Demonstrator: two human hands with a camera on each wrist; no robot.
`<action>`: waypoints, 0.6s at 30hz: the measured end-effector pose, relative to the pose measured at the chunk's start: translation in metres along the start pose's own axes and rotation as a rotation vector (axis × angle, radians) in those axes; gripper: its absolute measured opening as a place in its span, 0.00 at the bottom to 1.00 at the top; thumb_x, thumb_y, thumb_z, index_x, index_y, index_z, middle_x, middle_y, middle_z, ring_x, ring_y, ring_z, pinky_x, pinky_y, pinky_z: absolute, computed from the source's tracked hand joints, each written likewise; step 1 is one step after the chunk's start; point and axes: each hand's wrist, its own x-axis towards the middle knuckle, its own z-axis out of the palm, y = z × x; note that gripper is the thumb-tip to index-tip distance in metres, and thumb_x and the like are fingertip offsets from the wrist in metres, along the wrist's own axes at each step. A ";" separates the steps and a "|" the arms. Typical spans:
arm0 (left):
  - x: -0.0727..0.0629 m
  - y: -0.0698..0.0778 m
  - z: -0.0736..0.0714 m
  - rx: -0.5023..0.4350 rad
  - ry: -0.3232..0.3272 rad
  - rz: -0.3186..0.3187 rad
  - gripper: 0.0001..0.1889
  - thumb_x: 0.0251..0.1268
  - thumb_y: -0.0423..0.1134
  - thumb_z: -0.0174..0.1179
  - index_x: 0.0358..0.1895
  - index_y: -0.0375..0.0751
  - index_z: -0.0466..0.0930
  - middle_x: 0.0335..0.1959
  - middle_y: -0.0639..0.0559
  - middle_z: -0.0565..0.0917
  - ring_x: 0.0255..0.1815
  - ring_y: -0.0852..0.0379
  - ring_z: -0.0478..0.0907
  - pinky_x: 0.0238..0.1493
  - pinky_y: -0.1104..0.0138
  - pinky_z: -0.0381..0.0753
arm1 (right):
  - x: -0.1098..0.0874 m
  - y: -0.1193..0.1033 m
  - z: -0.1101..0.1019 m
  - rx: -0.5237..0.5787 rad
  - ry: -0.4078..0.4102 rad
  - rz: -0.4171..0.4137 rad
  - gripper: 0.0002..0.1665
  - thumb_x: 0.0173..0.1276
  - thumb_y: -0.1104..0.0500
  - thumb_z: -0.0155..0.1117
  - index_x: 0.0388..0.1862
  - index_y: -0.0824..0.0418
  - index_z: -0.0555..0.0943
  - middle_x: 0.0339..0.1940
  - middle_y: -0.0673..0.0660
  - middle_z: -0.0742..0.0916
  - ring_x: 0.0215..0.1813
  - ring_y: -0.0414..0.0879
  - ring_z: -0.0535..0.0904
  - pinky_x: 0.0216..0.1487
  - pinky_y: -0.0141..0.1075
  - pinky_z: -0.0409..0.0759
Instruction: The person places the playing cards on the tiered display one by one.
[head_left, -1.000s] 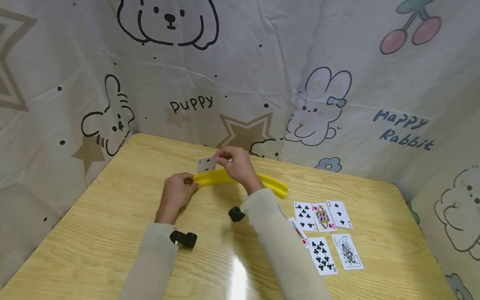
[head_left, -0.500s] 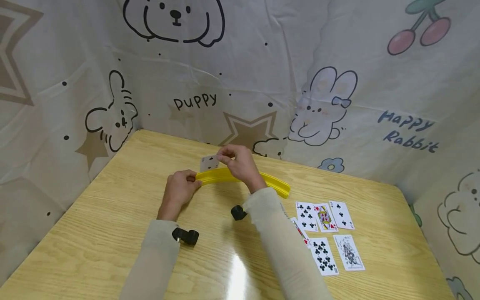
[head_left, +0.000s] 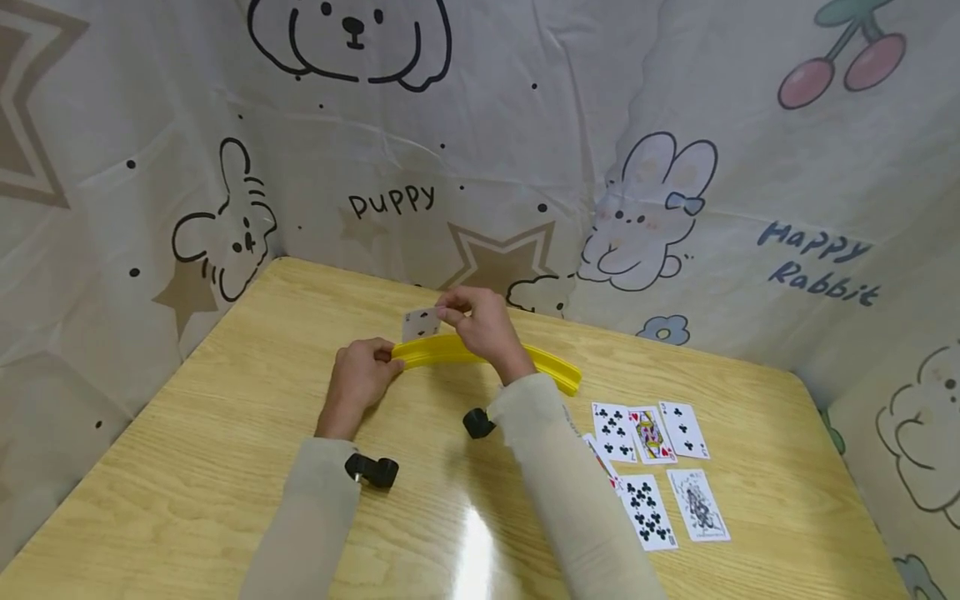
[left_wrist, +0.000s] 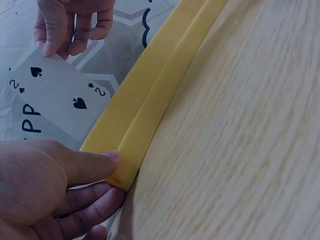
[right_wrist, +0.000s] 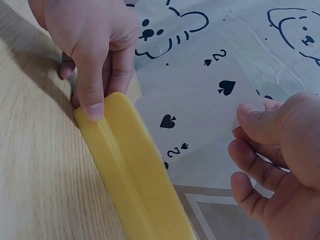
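Observation:
A curved yellow card holder (head_left: 438, 350) lies across the far part of the table. My left hand (head_left: 362, 379) grips its left end, thumb on the front face and fingers behind, as the left wrist view shows. Between thumb and fingers, my right hand (head_left: 483, 327) pinches a corner of the two of spades (right_wrist: 200, 107). That card stands tilted at the holder's back edge, near the left end, its face toward me. Whether its lower edge sits in a slot cannot be told. The right hand and wrist hide part of the holder's middle.
Face-up cards lie at the right: a seven of clubs (head_left: 614, 433), a queen of hearts (head_left: 651, 435), a three of clubs (head_left: 684, 430), a ten of clubs (head_left: 648, 512) and a joker (head_left: 698, 505). My right sleeve partly covers another card (head_left: 602, 461). A printed cloth (head_left: 480, 167) hangs behind the table.
The whole head view has shifted slightly. Both hands keep their holds, and the two of spades stays at the holder's back edge with hardly any movement.

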 end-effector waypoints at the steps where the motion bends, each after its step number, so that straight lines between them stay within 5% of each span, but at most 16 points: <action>1: 0.000 0.000 0.000 0.002 -0.001 -0.001 0.15 0.66 0.37 0.68 0.53 0.34 0.85 0.42 0.42 0.87 0.43 0.48 0.84 0.47 0.54 0.82 | 0.000 0.000 0.000 0.003 -0.003 0.001 0.06 0.74 0.60 0.63 0.41 0.57 0.86 0.40 0.49 0.87 0.43 0.45 0.80 0.46 0.40 0.80; 18: 0.001 0.001 0.000 -0.002 0.000 -0.009 0.16 0.65 0.36 0.68 0.53 0.32 0.84 0.43 0.40 0.86 0.44 0.46 0.84 0.47 0.53 0.82 | 0.000 0.002 0.003 0.019 0.002 -0.016 0.05 0.73 0.62 0.63 0.39 0.59 0.86 0.38 0.50 0.87 0.41 0.46 0.80 0.44 0.39 0.80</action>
